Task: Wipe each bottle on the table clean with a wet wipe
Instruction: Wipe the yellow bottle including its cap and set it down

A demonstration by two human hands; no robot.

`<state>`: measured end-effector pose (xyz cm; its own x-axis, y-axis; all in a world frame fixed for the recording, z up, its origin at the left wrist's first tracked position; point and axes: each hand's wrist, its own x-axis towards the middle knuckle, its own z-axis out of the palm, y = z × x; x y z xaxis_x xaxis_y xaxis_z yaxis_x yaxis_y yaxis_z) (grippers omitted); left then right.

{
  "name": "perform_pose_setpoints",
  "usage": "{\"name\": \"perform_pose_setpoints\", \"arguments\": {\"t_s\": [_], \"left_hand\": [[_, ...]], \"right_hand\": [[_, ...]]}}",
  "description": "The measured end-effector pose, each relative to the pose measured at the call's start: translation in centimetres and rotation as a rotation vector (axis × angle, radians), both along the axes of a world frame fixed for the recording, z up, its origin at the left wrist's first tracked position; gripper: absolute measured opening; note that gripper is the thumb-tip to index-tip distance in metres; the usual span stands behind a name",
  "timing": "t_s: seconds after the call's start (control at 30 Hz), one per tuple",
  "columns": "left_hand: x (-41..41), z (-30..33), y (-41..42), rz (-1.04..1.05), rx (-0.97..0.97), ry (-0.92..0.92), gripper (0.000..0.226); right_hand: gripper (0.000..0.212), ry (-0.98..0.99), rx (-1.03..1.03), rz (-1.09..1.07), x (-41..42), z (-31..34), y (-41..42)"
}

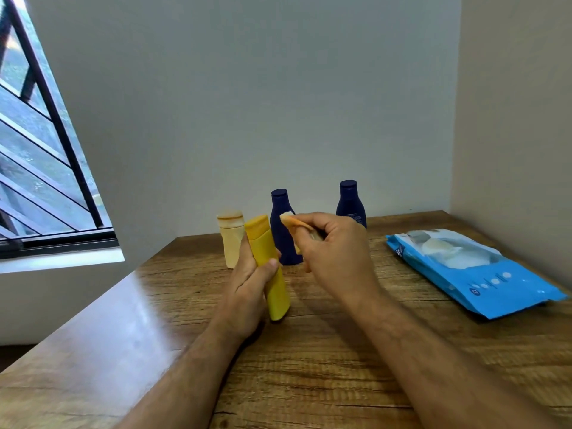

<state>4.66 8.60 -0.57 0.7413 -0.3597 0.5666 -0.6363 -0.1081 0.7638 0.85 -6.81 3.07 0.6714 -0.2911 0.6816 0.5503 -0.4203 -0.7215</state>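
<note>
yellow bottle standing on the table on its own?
No, the left hand grips the yellow bottle and holds it tilted.

Soft, even daylight enters from the window point(46, 144) at nine o'clock, laying a pale sheen of glare across the wooden table point(133, 329) toward eight o'clock. Shadows are faint. Wide-angle distortion tilts the window bars, and the table grain toward five o'clock smears, probably from motion blur, while the centre stays fairly sharp.
</note>
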Motion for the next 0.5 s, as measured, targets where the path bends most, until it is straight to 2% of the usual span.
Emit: {"name": "perform_pose_setpoints", "arguments": {"t_s": [0.1, 0.17, 0.23, 0.27, 0.3, 0.33, 0.37, 0.5], "left_hand": [[-0.2, 0.1, -0.3, -0.055, 0.086, -0.060, 0.046], [-0.5, 0.1, 0.0, -0.020, 0.150, -0.143, 0.045], [-0.1, -0.4, 0.2, 0.031, 0.224, -0.188, 0.031], [-0.2, -0.5, 0.2, 0.100, 0.252, -0.180, 0.024], [-0.6, -0.3, 0.2, 0.166, 0.257, -0.180, 0.027], [-0.4, -0.4, 0.3, 0.150, 0.232, -0.190, 0.026], [-0.8, -0.3, 0.1, 0.063, 0.202, -0.110, 0.023], [-0.8, 0.3, -0.4, -0.006, 0.182, -0.126, 0.044]], "right_hand": [[0.021, 0.053, -0.046, 0.067, 0.0, -0.2, 0.6], [0.024, 0.048, -0.101, 0.102, -0.3, -0.3, 0.9], [0.026, 0.030, -0.207, 0.134, -0.7, -0.2, 1.1], [0.027, 0.023, -0.283, 0.130, -0.9, -0.2, 1.2], [0.027, 0.010, -0.348, 0.113, -1.1, -0.1, 1.1], [0.027, -0.013, -0.384, 0.090, -1.1, -0.1, 1.1], [0.026, -0.037, -0.385, 0.064, -1.1, -0.1, 1.1], [0.023, -0.087, -0.301, -0.036, -0.7, -0.2, 1.0]]}}
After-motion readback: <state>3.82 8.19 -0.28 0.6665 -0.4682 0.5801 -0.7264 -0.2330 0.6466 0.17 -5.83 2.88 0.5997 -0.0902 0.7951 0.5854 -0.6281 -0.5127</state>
